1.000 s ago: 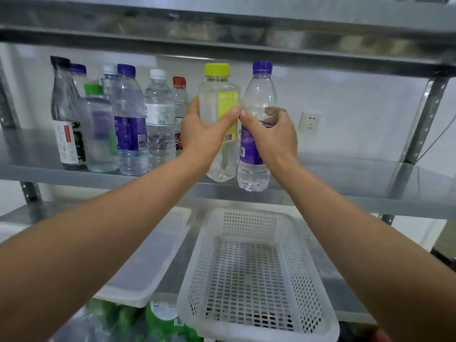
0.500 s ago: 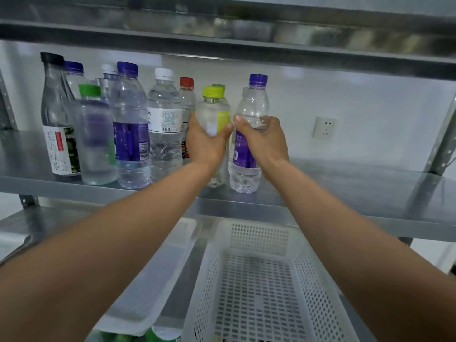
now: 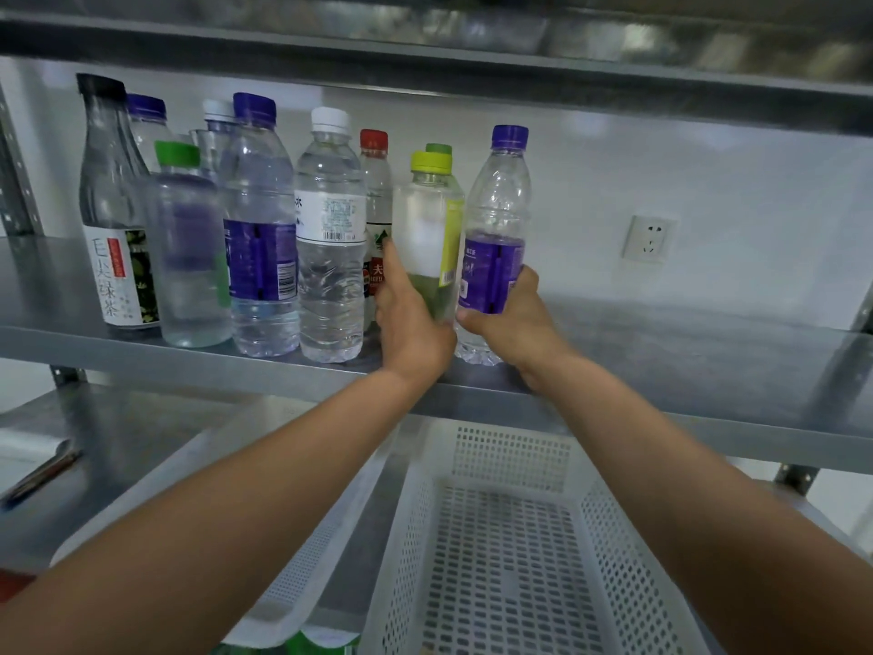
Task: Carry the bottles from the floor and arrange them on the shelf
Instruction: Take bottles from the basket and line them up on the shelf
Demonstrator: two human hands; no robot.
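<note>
The left hand (image 3: 413, 333) is gripping the yellow-capped bottle (image 3: 427, 219) low on its body, and the right hand (image 3: 517, 323) is curling around the purple-capped water bottle (image 3: 496, 205). Compared with one second ago, both bottles are now standing lower and deeper on the metal shelf (image 3: 661, 352), just beside the red-capped bottle (image 3: 375, 182) ending the row. In my judgement, placing is nearly finishing; only releasing is remaining.
</note>
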